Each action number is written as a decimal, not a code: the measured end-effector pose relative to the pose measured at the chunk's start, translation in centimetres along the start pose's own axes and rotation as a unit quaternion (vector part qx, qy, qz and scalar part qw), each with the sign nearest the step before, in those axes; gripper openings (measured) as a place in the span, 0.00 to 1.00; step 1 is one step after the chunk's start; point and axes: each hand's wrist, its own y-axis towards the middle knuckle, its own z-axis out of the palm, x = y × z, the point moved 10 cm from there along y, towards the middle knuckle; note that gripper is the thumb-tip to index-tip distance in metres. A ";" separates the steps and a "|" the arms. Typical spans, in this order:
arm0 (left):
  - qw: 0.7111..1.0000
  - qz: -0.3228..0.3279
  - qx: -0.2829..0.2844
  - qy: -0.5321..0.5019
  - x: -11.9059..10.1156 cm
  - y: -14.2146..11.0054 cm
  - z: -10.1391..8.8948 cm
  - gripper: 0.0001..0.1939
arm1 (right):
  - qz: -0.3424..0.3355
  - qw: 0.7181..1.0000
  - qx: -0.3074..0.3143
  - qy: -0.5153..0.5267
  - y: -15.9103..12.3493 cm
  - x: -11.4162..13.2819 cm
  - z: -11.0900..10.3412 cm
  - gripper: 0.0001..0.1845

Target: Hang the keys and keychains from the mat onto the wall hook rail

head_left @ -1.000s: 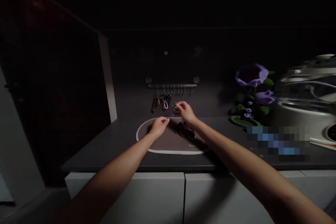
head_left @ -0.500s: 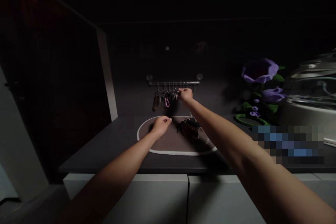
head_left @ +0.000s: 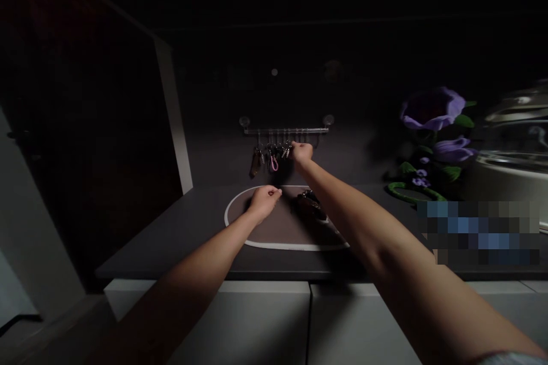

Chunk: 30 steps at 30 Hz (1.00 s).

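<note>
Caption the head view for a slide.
Right hand beside keys hanging from a wall rail, left hand over a pale-rimmed mat on a dark counter.

Silver keys (head_left: 286, 152), small, slim, are seen dangling roughly vertical below a clear hook rail (head_left: 286, 130), right at the right hand's (head_left: 293, 146) fingertips; whether they are gripped or hooked can't be made out. Rail is fixed horizontal on the wall. To the keys' left, a pink loop (head_left: 274, 163) and brown holder (head_left: 256, 163) are hung.
</note>
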 end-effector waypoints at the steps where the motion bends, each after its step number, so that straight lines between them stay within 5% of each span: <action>1: 1.000 0.000 -0.001 0.001 0.0 0.0 0.0 0.10 | 0.010 1.000 -0.010 0.002 0.0 -0.3 -0.2 0.16; 12: 1.000 0.006 -0.005 0.008 -0.1 0.0 -0.2 0.10 | 0.017 0.999 -0.024 -0.014 -0.5 -1.0 -0.8 0.11; 30: 1.000 -0.016 0.021 -0.001 0.0 -0.3 0.4 0.07 | 0.031 0.994 0.101 -0.026 -1.1 0.0 -0.6 0.03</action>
